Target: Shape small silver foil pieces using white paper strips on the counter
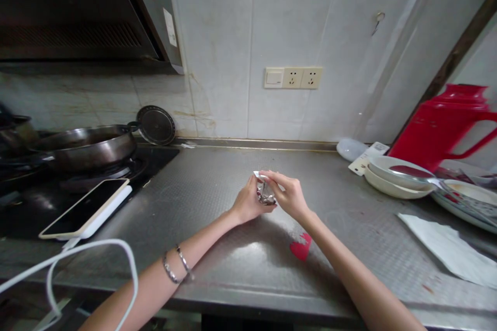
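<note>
Over the middle of the metal counter, my left hand (248, 202) is wrapped around a small, shiny cup-like container (266, 195). Its opening faces up toward me; I cannot tell whether it is glass or foil. The fingers of my right hand (286, 191) are closed at the container's far rim, pinching a small white piece (256, 174) that looks like paper or tissue. Most of that piece is hidden by the fingers. On the counter below my hands lies a torn red scrap or sticker (301, 247).
A metal pan (91, 150) sits on the stove at left, beside a phone (85, 209) with a white cable (97, 242). Stacked bowls (399, 183), a red thermos jug (438, 129) and a white paper sheet (446, 248) occupy the right side. The tiled wall closes off the back.
</note>
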The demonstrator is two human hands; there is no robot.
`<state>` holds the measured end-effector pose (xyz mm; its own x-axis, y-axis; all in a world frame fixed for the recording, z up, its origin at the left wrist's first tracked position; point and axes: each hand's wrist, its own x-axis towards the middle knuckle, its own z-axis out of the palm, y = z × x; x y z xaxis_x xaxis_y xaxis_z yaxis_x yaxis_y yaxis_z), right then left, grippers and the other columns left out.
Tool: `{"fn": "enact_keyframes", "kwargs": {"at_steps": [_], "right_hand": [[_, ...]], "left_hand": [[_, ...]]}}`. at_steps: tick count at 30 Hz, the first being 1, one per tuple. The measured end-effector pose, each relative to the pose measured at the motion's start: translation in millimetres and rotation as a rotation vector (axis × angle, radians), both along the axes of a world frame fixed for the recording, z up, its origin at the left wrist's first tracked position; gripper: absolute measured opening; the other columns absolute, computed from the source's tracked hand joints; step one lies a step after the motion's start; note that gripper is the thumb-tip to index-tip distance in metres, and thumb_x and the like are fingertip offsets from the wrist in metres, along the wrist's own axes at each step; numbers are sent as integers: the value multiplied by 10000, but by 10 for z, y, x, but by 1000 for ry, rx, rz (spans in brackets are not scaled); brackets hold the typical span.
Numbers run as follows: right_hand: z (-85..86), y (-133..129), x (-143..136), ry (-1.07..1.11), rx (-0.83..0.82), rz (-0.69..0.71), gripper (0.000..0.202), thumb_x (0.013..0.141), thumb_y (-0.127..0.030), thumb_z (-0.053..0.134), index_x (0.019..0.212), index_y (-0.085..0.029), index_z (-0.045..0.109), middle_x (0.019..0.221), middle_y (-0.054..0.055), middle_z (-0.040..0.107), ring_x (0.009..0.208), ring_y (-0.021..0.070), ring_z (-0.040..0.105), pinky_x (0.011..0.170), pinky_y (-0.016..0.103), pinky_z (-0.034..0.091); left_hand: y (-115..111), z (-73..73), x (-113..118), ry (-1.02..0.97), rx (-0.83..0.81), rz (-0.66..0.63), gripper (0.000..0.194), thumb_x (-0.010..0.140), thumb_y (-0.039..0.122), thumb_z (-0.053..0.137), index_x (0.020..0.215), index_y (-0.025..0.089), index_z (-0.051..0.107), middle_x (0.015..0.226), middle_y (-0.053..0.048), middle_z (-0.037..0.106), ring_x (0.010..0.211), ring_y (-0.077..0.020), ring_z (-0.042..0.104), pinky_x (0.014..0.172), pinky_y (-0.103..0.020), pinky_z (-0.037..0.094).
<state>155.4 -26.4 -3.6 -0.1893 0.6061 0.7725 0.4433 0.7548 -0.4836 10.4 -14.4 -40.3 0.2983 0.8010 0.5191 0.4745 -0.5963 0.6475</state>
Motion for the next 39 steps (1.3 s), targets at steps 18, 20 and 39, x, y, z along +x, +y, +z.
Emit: {"fn": "enact_keyframes", "kwargs": {"at_steps": [18, 20, 39], "right_hand": [[114, 19, 101, 280, -179, -108, 317, 862, -412, 515, 858, -167, 716, 783, 39, 718, 726, 189, 655, 631, 252, 490], [94, 1, 80, 150, -159, -65, 290, 876, -378, 502, 912, -184, 713, 852, 47, 728, 775, 194, 670, 677, 257, 501], [121, -19, 158, 93, -225, 10, 338, 887, -394, 476, 854, -158, 717, 704, 27, 693, 648, 161, 629, 596, 237, 477]], "left_hand": [[-73, 68, 44, -142, -128, 2, 807, 511, 359, 810, 1186, 191, 401, 1068, -75, 598, 801, -176, 611, 726, -310, 472], [-83, 80, 52, -163, -126, 4, 793, 508, 351, 812, 1172, 186, 411, 1055, -76, 607, 854, -193, 613, 750, -316, 472], [-39, 77, 82, -330, -461, 84, 686, 577, 420, 777, 1106, 141, 442, 1012, -87, 608, 509, -79, 546, 311, -171, 388]]}}
